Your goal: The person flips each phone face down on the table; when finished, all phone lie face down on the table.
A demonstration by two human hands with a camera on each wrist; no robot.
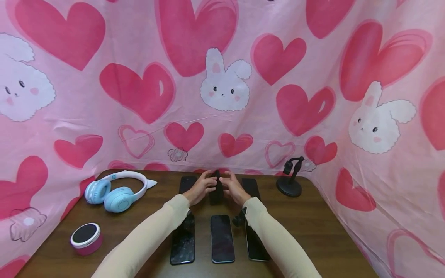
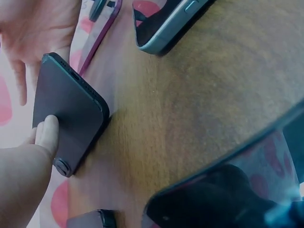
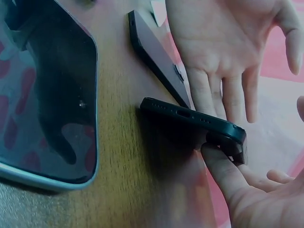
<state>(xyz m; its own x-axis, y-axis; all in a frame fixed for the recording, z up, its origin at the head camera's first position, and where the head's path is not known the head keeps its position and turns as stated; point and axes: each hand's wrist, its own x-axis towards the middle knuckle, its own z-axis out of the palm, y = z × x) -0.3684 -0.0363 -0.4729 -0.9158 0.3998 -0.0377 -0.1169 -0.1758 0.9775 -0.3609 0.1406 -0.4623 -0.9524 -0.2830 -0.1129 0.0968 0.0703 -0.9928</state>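
Note:
At the back middle of the table both hands hold a black smartphone (image 1: 218, 181) between them, tilted up on edge. Its plain dark back, with a round camera part near one corner, faces the left hand (image 1: 199, 189). The left fingertips touch that back in the left wrist view. From the other side the right hand (image 1: 235, 189) meets the phone with its fingers, palm turned inward. The right wrist view shows the bottom edge of the held phone (image 3: 194, 117), port included, facing the person. Whether its lower edge touches the table cannot be told.
Several more phones lie around the hands: back left (image 1: 187, 184), back right (image 1: 251, 187), front left (image 1: 182, 243), front middle (image 1: 222, 240) and front right (image 1: 255, 248), partly under the right sleeve. Cat-ear headphones (image 1: 119, 199) and a pink round speaker (image 1: 87, 239) sit left; a black stand (image 1: 289, 186) stands right.

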